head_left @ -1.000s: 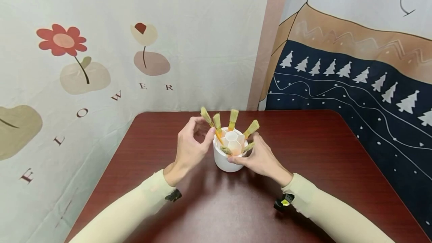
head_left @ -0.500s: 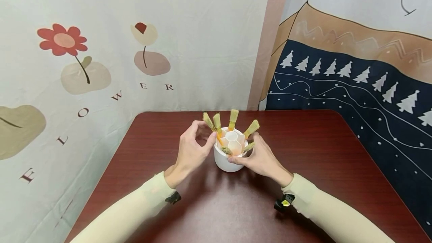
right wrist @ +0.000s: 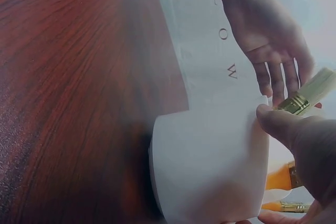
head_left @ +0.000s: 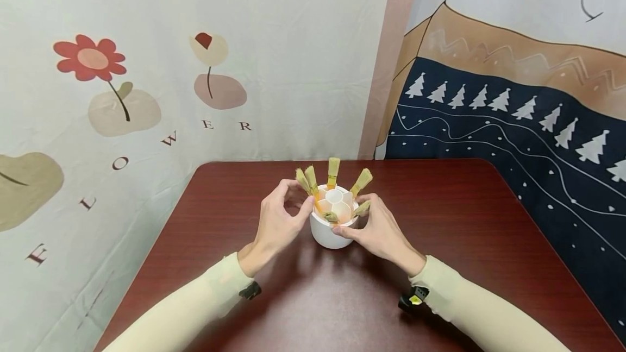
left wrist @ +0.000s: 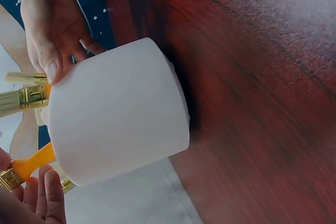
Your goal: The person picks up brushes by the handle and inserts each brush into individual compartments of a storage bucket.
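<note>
A white round brush holder (head_left: 331,237) with divided compartments stands upright on the table, several paintbrushes leaning outward in it, bristles up. At its left rim my left hand (head_left: 277,220) pinches a paintbrush (head_left: 302,181) between thumb and fingers. That brush's orange handle (left wrist: 38,161) dips into the holder in the left wrist view. With the thumb at the near rim and the fingers round the right side, my right hand (head_left: 385,234) grips the holder. Other brushes rise at the back, such as one paintbrush (head_left: 333,171), and the right, such as another paintbrush (head_left: 362,181). The handles' lower ends are hidden inside.
The dark red wooden table (head_left: 210,200) has its back edge just behind the holder. A pale printed curtain (head_left: 303,58) hangs behind and to the left, and a navy one with trees (head_left: 455,124) on the right. Both wrists carry black straps (head_left: 250,290).
The left hand has lowered its paintbrush further into the holder and shifted slightly right. The holder has turned a little, and its back and right brushes have moved left. The right hand stays on it.
</note>
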Demonstrator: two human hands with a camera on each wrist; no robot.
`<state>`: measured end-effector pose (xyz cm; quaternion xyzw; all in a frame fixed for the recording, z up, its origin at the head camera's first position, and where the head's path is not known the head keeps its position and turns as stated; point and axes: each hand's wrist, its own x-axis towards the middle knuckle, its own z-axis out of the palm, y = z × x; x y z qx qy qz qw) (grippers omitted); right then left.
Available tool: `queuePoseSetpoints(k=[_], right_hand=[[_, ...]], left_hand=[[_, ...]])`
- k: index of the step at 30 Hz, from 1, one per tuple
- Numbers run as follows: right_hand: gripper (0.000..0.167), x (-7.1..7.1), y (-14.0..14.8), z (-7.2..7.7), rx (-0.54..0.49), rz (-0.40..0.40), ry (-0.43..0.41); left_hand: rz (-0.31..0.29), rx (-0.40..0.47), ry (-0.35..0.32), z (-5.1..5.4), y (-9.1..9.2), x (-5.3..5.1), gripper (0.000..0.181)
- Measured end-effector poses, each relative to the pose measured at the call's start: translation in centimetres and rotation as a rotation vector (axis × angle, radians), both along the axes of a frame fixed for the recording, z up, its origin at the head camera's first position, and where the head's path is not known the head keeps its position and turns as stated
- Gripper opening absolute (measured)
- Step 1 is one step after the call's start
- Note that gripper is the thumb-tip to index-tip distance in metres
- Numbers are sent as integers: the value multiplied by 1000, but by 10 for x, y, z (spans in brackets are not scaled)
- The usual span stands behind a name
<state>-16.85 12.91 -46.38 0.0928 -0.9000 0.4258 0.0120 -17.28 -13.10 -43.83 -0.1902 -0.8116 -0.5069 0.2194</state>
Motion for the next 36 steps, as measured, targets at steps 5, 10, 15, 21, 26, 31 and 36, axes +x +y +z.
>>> queuePoseSetpoints(k=[5,10,15,21,26,31,36], right_hand=[[89,1,0,-1,-11,0,9],[88,1,0,-2,-19,-2,13],[88,1,0,-2,-18,0,14],[87,1,0,-2,-12,-2,12],[88,1,0,-1,-10,-5,7],[88,2,0,-1,-8,-7,-3],[87,2,0,-1,-10,-9,-2]], left_hand=[[1,3,-11,-2,0,3,30],[-1,-1,-28,-5,1,4,30],[13,-18,-32,-7,0,4,28],[27,-48,-39,-10,-1,4,28],[34,-66,-44,-11,-2,4,27],[41,-92,-56,-11,-3,5,25],[47,-119,-69,-14,-4,5,26]])
